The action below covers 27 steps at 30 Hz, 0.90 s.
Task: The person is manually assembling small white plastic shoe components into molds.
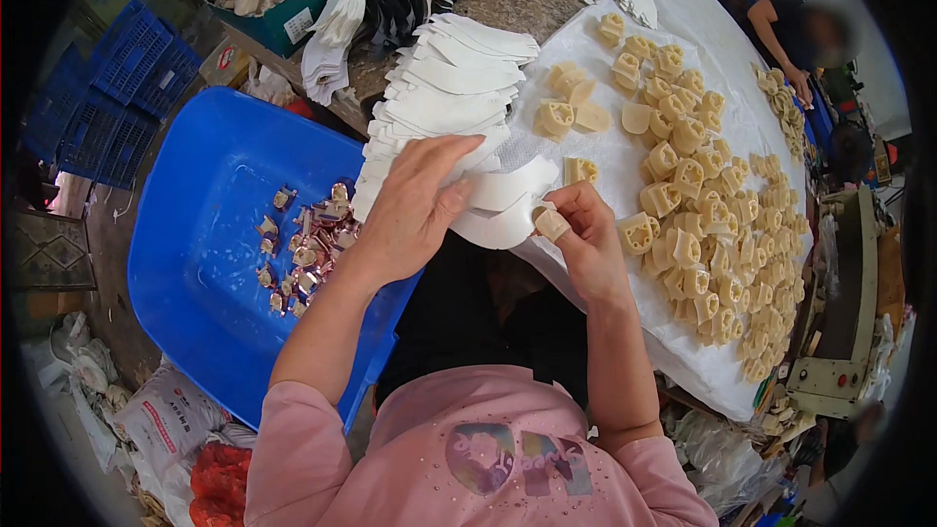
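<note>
My left hand point(415, 205) lies over the near end of a stack of white curved fabric-like pieces point(454, 78). Its fingers are stretched out, with the thumb apart and beside a loose white curved piece point(498, 224). At the right end of that piece, my right hand point(590, 244) is closed in a pinch. A small beige bit point(551, 223) shows at its thumb and fingertips; whether it is a moulded part or a finger cover I cannot tell. Just beyond this hand sits a cream moulded part point(580, 171) on the white-covered table.
Many cream moulded parts point(698, 205) are heaped on the white cloth point(576, 273) at right. A blue tub point(181, 234) at left holds shiny coppery parts point(310, 239). Blue crates point(127, 68) stand far left. A green box point(264, 29) is behind. Another person point(781, 34) is at far right.
</note>
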Each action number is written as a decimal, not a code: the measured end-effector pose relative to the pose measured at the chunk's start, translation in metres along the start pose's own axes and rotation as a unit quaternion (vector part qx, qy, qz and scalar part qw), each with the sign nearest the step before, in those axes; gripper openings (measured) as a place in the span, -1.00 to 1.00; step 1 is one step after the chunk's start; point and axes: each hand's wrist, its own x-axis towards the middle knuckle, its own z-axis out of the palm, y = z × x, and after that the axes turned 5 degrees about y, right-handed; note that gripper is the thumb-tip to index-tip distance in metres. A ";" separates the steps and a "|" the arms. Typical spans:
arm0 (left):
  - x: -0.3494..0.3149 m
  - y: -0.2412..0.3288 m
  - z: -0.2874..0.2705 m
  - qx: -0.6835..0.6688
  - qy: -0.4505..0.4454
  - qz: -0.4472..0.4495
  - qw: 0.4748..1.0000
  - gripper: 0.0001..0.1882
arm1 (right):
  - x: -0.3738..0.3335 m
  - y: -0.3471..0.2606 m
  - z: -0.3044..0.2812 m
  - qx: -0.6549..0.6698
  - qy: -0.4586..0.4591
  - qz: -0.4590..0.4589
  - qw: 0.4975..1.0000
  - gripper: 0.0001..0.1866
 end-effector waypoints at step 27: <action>-0.011 0.006 -0.002 0.286 0.015 0.073 0.955 -0.56 | -0.027 -0.001 -0.029 0.152 0.138 -0.083 0.975 -0.82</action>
